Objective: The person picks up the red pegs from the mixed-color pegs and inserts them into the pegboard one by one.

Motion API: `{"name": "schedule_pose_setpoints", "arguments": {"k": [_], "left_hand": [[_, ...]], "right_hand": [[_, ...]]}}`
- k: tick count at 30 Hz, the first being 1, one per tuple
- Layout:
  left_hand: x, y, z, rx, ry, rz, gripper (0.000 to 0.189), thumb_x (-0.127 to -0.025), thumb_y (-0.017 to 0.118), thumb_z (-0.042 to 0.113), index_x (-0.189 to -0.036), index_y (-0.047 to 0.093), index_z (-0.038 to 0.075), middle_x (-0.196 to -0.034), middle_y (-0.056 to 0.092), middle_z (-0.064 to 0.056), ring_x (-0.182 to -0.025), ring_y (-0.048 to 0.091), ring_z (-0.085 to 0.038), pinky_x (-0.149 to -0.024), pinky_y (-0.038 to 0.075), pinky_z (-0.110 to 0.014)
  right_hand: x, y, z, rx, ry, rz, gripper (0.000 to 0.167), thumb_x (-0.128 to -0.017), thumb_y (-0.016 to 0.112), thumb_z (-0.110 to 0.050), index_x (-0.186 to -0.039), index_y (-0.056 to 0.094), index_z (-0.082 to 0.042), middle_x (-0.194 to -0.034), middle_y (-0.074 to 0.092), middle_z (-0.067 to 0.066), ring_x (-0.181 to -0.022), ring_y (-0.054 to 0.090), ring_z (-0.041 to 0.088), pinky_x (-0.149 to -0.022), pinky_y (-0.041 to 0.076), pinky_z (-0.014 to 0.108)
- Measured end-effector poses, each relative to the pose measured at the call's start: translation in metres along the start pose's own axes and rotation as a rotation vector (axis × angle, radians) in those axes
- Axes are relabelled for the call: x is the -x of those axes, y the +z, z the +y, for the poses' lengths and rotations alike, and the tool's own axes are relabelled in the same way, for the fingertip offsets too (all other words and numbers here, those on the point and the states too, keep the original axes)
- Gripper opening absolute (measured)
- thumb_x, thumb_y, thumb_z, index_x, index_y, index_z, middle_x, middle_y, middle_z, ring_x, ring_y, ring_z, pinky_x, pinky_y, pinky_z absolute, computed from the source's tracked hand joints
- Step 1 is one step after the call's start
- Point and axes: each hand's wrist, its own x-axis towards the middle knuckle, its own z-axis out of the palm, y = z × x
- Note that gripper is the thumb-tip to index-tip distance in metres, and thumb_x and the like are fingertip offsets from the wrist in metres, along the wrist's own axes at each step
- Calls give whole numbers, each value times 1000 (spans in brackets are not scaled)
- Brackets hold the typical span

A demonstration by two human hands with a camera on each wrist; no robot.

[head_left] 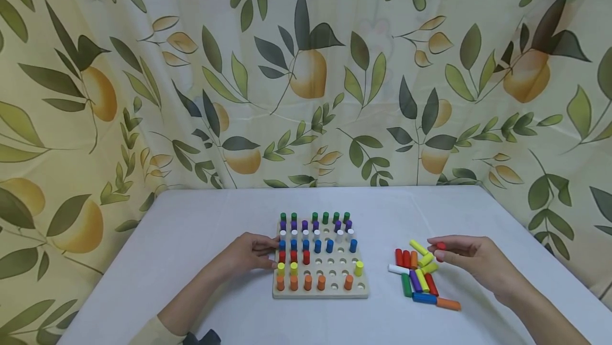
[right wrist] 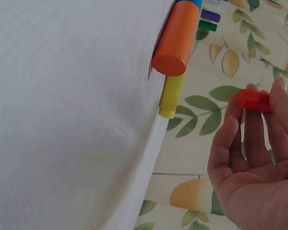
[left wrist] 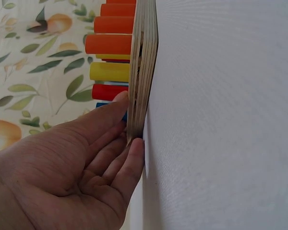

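Observation:
A wooden pegboard [head_left: 328, 295] lies on the table with rows of coloured pegs standing in it. My left hand [head_left: 248, 253] grips the board's left edge; in the left wrist view the thumb [left wrist: 113, 106] is at the top edge by a red peg [left wrist: 108, 91], the fingers lower along the side. To the right of the loose pegs, my right hand [head_left: 478, 260] pinches a red peg [right wrist: 253, 100] between thumb and fingers, raised off the table. Beneath and left of it lie loose pegs: yellow [head_left: 431, 268], purple [head_left: 415, 281], green [head_left: 406, 285], blue [head_left: 424, 298], white [head_left: 399, 269] and others.
The white-covered table [head_left: 215, 207] extends around the board, with a leaf-and-fruit patterned curtain [head_left: 306, 121] behind it. Some holes in the board have no pegs, mostly in the red and yellow rows. An orange peg [head_left: 448, 304] lies nearest the front of the loose pile.

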Motion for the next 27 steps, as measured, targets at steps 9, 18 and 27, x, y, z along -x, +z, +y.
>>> {"name": "schedule_pose_setpoints", "arguments": {"k": [9, 18, 27], "left_hand": [[0, -1, 1, -8, -2, 4, 39, -83, 87, 5, -120, 75, 3, -143, 59, -17, -129, 60, -30, -102, 53, -41], [0, -1, 0, -4, 1, 3, 40, -82, 87, 4, -120, 75, 2, -144, 59, -18, -130, 60, -31, -100, 53, -39], [0, 0, 1, 0, -4, 3, 40, -82, 87, 3, -120, 75, 2, -144, 58, -18, -129, 60, -31, -100, 53, -38]], "right_hand": [[0, 1, -4, -32, -6, -63, 47, -98, 74, -30, -135, 67, -2, -130, 69, 15, -119, 63, 36, -92, 59, 45], [0, 2, -3, -31, 0, -53, 46, -99, 72, -28, -136, 67, -1, -131, 68, 16, -121, 62, 37, -94, 58, 49], [1, 3, -5, -59, -10, 0, 49, -98, 75, -26, -138, 63, 1, -123, 72, 15, -102, 70, 18, -85, 59, 28]]}}
